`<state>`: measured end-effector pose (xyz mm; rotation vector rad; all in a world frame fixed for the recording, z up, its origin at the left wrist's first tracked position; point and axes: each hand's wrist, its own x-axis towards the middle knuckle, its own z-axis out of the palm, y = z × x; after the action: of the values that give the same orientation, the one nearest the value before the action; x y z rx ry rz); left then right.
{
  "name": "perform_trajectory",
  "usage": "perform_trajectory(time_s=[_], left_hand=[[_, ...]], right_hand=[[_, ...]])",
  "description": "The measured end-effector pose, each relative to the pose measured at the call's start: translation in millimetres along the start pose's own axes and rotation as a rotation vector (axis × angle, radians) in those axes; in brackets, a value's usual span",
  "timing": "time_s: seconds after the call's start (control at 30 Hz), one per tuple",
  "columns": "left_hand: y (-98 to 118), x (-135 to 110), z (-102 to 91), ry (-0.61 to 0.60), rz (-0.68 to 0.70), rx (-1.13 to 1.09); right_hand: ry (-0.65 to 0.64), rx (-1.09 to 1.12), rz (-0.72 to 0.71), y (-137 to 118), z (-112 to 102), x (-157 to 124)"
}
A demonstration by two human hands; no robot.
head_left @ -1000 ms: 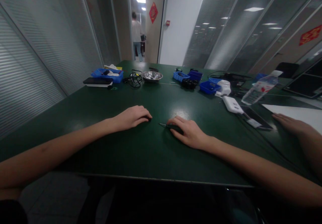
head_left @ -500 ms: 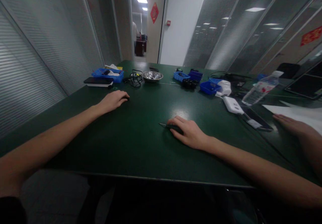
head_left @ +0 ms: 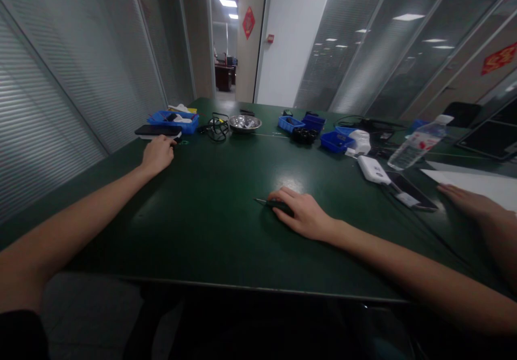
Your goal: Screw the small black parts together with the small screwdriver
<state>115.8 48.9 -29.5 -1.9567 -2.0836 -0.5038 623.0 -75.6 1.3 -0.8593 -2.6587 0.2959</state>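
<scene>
My right hand (head_left: 301, 209) rests on the green table (head_left: 218, 225), its fingers closed around a dark-handled screwdriver (head_left: 260, 201) whose thin metal shaft points left. Most of the handle is hidden under the fingers. At the far left, my left hand (head_left: 157, 154) reaches to the near edge of a black-covered notebook (head_left: 151, 130). Its fingers are bent and closed together, and what they hold, if anything, is hidden. A small dark thing shows by the fingertips. Just behind stands a blue tray (head_left: 189, 127) with assorted things in it.
Past the left hand lie coiled black cables (head_left: 218, 128) and a metal bowl (head_left: 245, 123). Blue bins (head_left: 337, 142), a white power bank (head_left: 374, 170), a phone (head_left: 412, 190) and a water bottle (head_left: 420, 143) stand right. Another person's hand (head_left: 468, 199) lies by white paper (head_left: 476, 185).
My left hand has moved left and farther away, from the bare table to the notebook's edge. My right hand stays put with the screwdriver. The figure beyond the doorway has mostly passed from sight.
</scene>
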Motion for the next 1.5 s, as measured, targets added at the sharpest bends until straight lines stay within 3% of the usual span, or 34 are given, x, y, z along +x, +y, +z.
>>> perform_trajectory(time_s=[0.83,1.5], left_hand=[[5.0,-4.9,-6.5,0.048,-0.011,-0.004],[2.5,-2.9,0.1,0.057,-0.024,-0.068]], right_hand=[[-0.007,0.002,0.008,-3.0,-3.3,-0.5],[-0.013,-0.008,0.015,-0.4,-2.6,-1.3]])
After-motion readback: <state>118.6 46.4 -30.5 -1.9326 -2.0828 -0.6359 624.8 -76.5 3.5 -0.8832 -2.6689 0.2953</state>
